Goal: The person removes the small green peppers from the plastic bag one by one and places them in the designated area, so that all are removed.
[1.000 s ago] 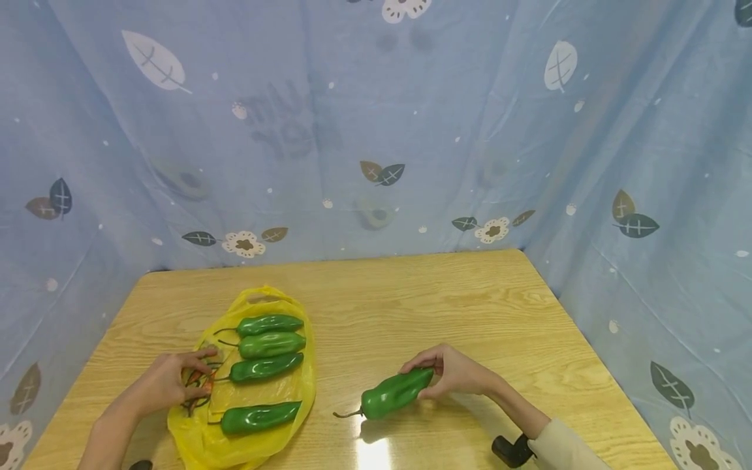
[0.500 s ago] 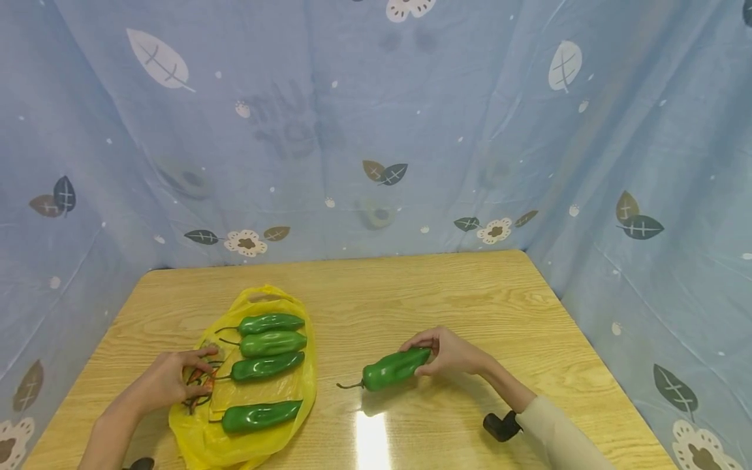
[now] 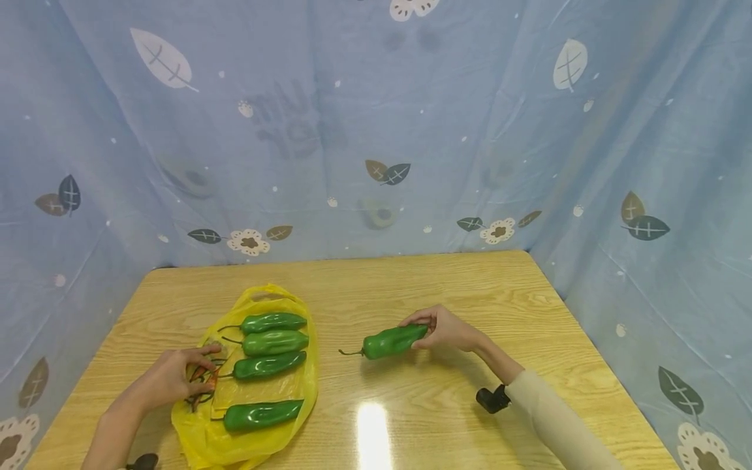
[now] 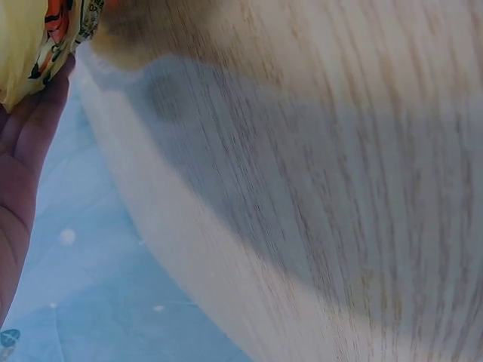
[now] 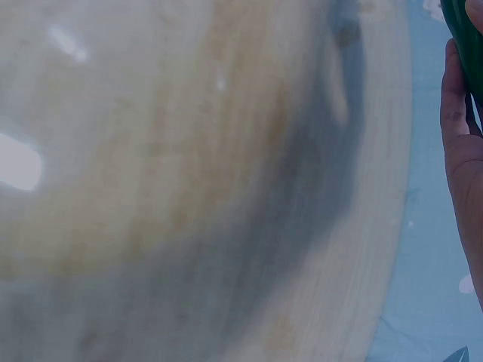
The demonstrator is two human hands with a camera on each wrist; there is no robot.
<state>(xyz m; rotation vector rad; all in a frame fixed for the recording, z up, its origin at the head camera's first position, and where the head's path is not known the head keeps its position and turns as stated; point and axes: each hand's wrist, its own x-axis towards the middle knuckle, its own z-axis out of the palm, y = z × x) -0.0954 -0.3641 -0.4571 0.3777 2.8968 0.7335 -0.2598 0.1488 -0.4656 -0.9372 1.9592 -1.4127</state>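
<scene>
My right hand [image 3: 445, 329] holds a long green pepper [image 3: 395, 342] by its blunt end, above the table, its thin stem pointing left. In the right wrist view, part of that green pepper [image 5: 466, 45] shows against the fingers at the upper right edge. At the left, my left hand [image 3: 170, 378] grips the side of a yellow plastic bag [image 3: 282, 440] where red and black print [image 3: 204, 375] shows. The left wrist view has the bag's crumpled edge [image 4: 19, 56] against the fingers. Several more green peppers [image 3: 273, 365] lie on the bag, stems to the left.
The wooden table [image 3: 423, 281] runs back to a blue patterned curtain [image 3: 329, 130], which also encloses both sides. A bright reflection [image 3: 373, 434] lies on the tabletop near the front. Black wrist devices [image 3: 492, 399] sit at both wrists.
My right hand has moved away from me toward the back of the table, carrying the green pepper. The left hand stays at the bag's side.
</scene>
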